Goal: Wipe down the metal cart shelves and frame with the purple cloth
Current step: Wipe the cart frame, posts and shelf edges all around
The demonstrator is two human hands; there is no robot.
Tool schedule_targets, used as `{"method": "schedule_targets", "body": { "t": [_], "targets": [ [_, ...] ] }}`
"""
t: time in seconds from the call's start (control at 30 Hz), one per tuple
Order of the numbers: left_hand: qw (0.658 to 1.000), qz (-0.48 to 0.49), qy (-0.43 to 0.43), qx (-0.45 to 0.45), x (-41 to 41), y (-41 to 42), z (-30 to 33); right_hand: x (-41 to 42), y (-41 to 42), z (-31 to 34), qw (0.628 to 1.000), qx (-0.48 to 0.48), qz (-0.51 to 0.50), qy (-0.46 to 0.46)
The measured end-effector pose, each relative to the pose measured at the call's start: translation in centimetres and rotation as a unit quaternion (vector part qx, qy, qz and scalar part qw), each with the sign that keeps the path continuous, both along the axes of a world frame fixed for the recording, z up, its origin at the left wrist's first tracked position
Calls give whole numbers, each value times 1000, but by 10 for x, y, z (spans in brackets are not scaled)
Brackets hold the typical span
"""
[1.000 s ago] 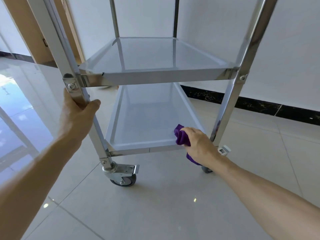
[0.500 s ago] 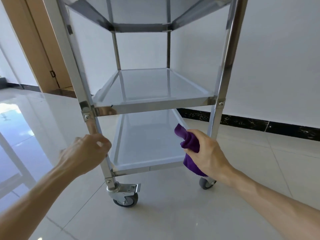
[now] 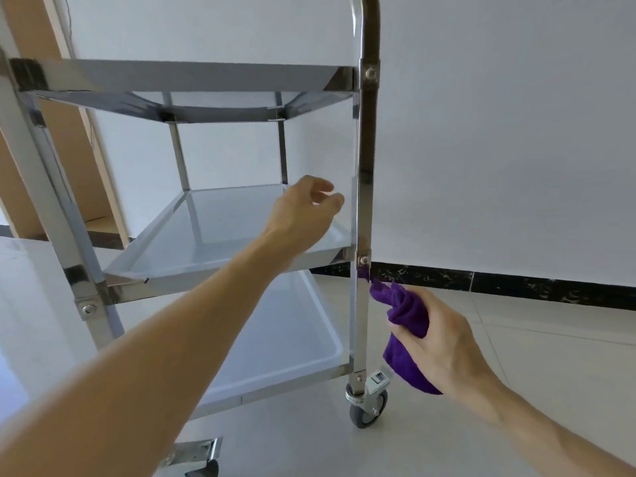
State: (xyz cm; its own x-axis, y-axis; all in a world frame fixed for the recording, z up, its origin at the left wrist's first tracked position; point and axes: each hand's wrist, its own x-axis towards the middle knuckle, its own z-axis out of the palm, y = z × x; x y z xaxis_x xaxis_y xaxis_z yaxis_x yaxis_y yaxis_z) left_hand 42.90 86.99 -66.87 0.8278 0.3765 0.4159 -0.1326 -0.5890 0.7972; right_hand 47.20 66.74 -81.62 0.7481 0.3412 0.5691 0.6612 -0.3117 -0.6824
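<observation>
We see a stainless metal cart point(image 3: 364, 139) with three tray shelves, shiny square uprights and bolted corner brackets; reflections streak the steel. Middle shelf point(image 3: 220, 232) and bottom shelf point(image 3: 285, 339) both look bare, pale grey, with raised rims. Top shelf point(image 3: 192, 75) is seen from below only, so we cannot tell its upper face.

Purple cloth point(image 3: 409, 315) is bunched in the right hand point(image 3: 444, 342), fingers closed around it, a tail hanging below the palm. Its top tip lies right at the front right upright, just under the middle-shelf bracket; contact looks likely but we cannot tell for sure.

Left hand point(image 3: 303, 211) hangs over the middle shelf near that same upright, fingers loosely curled, holding nothing, not touching the post as far as we see. Fingertips are motion-blurred.

Front right caster point(image 3: 370, 404) with its brake tab sits on the tiled floor point(image 3: 516, 356). The front left caster point(image 3: 196, 459) is cut off by the bottom edge. The left upright point(image 3: 44, 187) is cropped at the frame edge. White wall point(image 3: 499, 132) with dark baseboard behind.
</observation>
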Motion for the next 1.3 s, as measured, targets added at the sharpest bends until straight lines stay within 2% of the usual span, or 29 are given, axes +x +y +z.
{"method": "schedule_targets", "body": {
  "t": [0.17,0.23,0.47,0.7,0.97,1.3],
  "targets": [
    [994,-63,1,-94,49,-31,14,11,-14,-6,999,18,-30,20],
    [992,-52,-13,-116,57,-35,13,12,-18,-7,999,14,-35,20],
    [997,-25,-29,-73,44,-17,7,12,-13,4,999,11,-33,5],
    [996,-11,-41,-77,-14,14,0,-10,29,18,1000,11,27,-5],
    [990,13,-92,-103,-102,60,-8,-41,97,44,992,24,107,-64],
    [965,129,-170,-154,-197,106,-14,-62,188,62,972,-28,195,-131]
  ]
}}
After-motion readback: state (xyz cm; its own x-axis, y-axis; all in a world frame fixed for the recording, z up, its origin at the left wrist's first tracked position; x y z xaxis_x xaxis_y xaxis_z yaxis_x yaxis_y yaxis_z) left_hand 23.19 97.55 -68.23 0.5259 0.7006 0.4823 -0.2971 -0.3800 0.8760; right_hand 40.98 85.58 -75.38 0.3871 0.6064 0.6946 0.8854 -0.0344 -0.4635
